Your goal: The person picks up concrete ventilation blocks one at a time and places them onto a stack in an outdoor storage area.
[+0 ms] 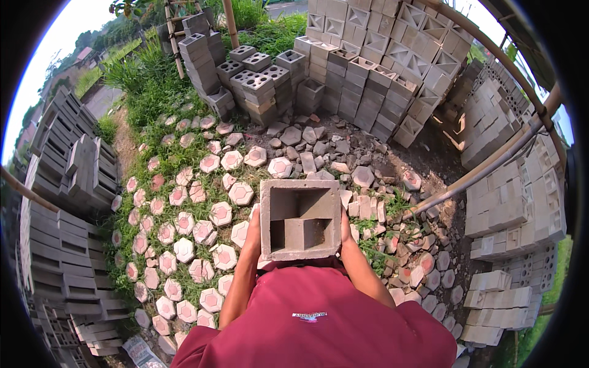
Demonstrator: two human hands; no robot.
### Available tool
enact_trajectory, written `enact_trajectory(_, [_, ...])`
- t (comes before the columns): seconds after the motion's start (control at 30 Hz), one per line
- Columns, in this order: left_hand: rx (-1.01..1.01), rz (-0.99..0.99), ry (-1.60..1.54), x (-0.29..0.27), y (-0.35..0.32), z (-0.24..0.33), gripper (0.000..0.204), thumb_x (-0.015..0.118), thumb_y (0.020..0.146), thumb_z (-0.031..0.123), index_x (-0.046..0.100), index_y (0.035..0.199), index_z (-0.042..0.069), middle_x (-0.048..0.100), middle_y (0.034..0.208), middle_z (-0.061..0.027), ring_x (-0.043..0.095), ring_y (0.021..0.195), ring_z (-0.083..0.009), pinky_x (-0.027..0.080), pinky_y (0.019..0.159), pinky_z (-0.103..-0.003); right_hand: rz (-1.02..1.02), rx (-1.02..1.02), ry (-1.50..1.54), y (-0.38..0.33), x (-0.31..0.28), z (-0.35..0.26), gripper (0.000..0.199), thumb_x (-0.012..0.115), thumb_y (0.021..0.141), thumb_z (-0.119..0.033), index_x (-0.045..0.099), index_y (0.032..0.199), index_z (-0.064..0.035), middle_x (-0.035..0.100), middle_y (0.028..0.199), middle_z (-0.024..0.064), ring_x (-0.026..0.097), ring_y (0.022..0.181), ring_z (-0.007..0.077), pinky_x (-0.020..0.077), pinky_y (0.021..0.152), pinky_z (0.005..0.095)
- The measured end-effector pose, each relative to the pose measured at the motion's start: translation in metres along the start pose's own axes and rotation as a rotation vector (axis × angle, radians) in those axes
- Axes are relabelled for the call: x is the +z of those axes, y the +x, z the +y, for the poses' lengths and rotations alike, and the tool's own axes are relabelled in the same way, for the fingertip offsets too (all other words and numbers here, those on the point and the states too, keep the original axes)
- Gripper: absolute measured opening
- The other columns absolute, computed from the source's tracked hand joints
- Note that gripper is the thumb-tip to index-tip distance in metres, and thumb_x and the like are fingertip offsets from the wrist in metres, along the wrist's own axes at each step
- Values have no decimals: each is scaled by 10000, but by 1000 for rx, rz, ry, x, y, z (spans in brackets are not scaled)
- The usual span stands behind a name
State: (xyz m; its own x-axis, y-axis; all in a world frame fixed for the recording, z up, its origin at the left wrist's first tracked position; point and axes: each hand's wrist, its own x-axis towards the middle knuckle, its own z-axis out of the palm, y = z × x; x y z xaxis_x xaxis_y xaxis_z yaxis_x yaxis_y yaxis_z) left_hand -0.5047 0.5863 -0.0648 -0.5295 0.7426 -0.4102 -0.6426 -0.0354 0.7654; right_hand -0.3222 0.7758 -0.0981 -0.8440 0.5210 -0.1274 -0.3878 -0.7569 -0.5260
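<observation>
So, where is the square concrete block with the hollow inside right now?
In the head view, the square concrete block is at centre, gripped between the left hand and right hand, above the hexagonal pavers.

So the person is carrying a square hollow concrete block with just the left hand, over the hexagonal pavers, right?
Not quite. In the head view both hands grip the square hollow concrete block: the left hand on its left side, the right hand on its right. It is indeed over the hexagonal pavers.
</observation>
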Motion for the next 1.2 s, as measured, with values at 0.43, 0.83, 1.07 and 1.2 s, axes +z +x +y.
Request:
enact_trajectory(0.43, [-4, 231, -37, 58, 230, 65, 431, 353, 986, 391, 577, 1114, 46, 611, 978, -42, 573, 855, -146, 476, 765, -292, 155, 222, -79, 244, -27, -106, 573, 273, 997, -476, 405, 1372, -63, 494, 1322, 85, 488, 1178, 224, 374, 1019, 362])
enact_trajectory(0.83, [-174, -57, -20, 35, 448, 199, 642, 290, 980, 516, 434, 1354, 15, 509, 1307, -114, 490, 1168, -206, 361, 1013, -315, 350, 85, -112, 443, 0, -117, 545, 286, 979, -471, 494, 1290, -75, 564, 1221, 98, 534, 1107, 254, 422, 972, 388])
enact_trajectory(1.07, [-193, -101, 50, 24, 526, 287, 635, 295, 979, 518, 482, 1310, 10, 571, 1217, -100, 557, 1055, -200, 427, 936, -315, 386, -11, -17, 533, 20, -110, 563, 260, 994, -491, 454, 1339, -91, 527, 1276, 66, 517, 1119, 224, 407, 974, 357])
enact_trajectory(1.2, [-188, -112, 0, 14, 551, 294, 621, 292, 984, 505, 484, 1305, 10, 571, 1217, -98, 557, 1058, -196, 430, 936, -320, 472, 26, -35, 554, 20, -101, 579, 274, 987, -505, 444, 1350, -86, 521, 1289, 73, 515, 1125, 226, 406, 977, 357])
